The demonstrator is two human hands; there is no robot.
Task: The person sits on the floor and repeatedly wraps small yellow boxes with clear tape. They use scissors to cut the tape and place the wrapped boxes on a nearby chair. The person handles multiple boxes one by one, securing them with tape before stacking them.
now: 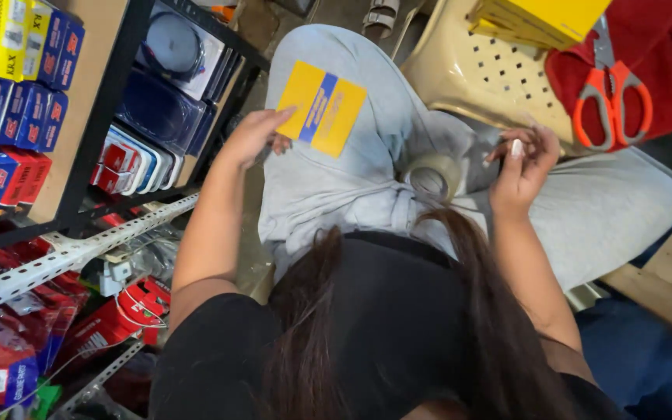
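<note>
While seated, left hand (254, 136) pinches yellow-and-blue card (321, 109) on lap at 11 o'clock; right hand (524, 167), fingers curled, picks tape end beside clear tape roll (432, 177). Advisable: keep card flat.

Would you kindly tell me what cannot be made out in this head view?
- Left hand: fingertips hidden behind the yellow-and-blue card.
- Right hand: whatever its fingers pinch is too small to tell.
- Tape roll: lower part hidden by trouser folds.
- Scissors: blade tips hidden under the yellow box.
</note>
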